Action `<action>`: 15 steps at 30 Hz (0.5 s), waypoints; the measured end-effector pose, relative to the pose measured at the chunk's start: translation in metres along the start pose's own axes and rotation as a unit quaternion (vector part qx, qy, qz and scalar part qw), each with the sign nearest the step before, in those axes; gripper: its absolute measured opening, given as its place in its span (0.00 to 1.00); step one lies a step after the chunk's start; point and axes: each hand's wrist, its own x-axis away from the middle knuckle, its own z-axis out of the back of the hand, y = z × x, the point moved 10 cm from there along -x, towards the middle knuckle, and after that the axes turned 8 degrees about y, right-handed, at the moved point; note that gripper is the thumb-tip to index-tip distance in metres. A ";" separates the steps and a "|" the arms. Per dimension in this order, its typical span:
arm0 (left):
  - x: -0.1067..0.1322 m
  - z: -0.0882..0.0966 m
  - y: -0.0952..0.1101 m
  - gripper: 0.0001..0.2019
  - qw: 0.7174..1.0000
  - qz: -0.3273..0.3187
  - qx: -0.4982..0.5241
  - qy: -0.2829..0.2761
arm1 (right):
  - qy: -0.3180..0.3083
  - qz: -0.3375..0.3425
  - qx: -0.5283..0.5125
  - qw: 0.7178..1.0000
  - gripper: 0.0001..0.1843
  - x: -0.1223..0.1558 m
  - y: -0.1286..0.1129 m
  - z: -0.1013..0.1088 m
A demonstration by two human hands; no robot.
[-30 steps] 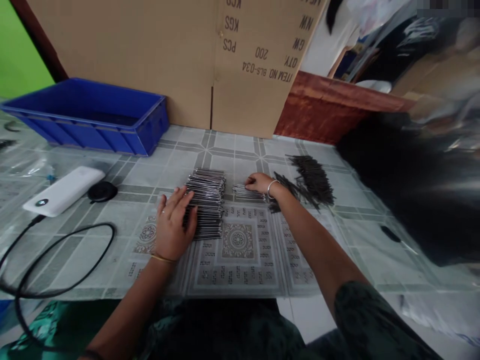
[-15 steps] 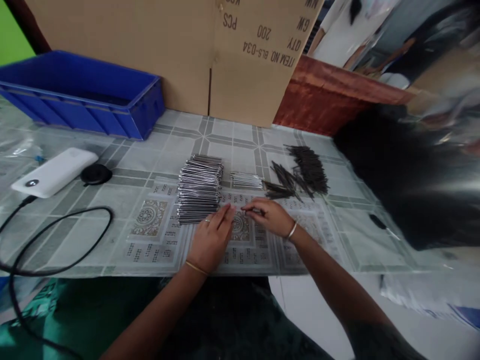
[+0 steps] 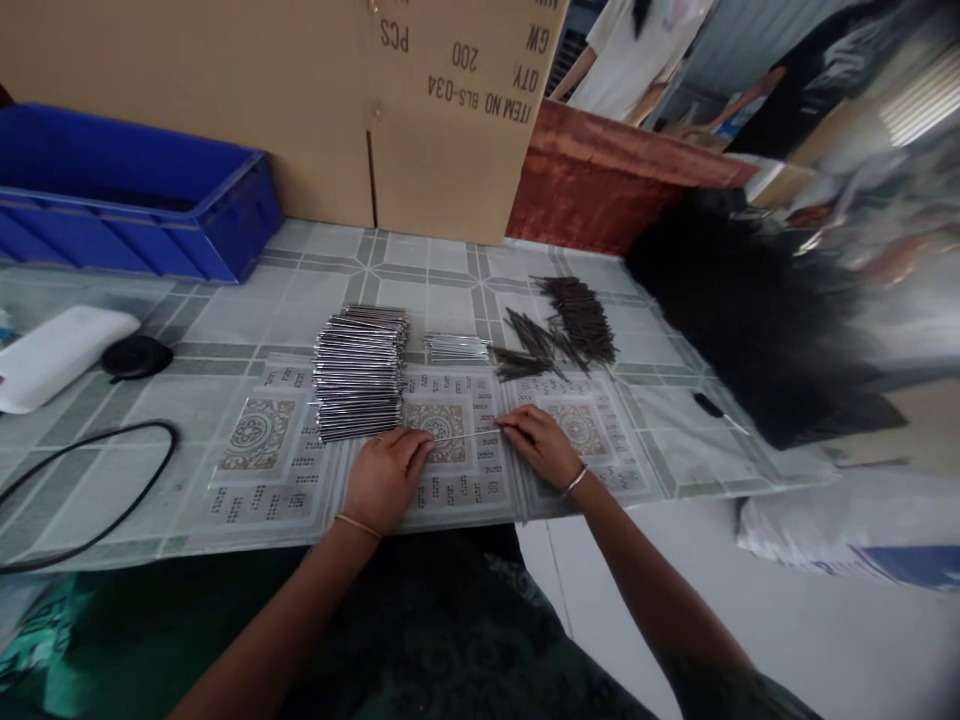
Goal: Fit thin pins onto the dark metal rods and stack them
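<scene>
My left hand (image 3: 386,476) and my right hand (image 3: 538,443) rest on the patterned table cover (image 3: 262,470) near its front edge. Between them lies a single thin metal rod (image 3: 465,436); each hand pinches one end of it. Just beyond my left hand sits a tall, neat stack of shiny metal rods (image 3: 360,372). A smaller flat bundle of rods (image 3: 456,348) lies to its right. Further right is a loose heap of dark thin sticks (image 3: 566,325).
A blue plastic bin (image 3: 135,205) stands at the back left before a big cardboard box (image 3: 300,100). A white power bank (image 3: 52,355), a black round disc (image 3: 137,356) and a black cable (image 3: 90,490) lie at left. A large black mass (image 3: 750,310) covers the right side.
My left hand left the stack and my right hand left the small bundle. Both came toward the table's front edge and now hold one rod between them. The camera shifted right.
</scene>
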 end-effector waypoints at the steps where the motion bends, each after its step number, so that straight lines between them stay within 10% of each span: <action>1: 0.000 0.001 -0.001 0.12 1.000 0.000 0.007 0.007 | -0.004 0.008 -0.001 1.000 0.14 0.002 0.000 -0.002; 15: -0.003 0.006 -0.001 0.20 0.999 -0.017 0.011 0.027 | 0.016 0.009 -0.058 0.998 0.14 0.003 0.005 -0.013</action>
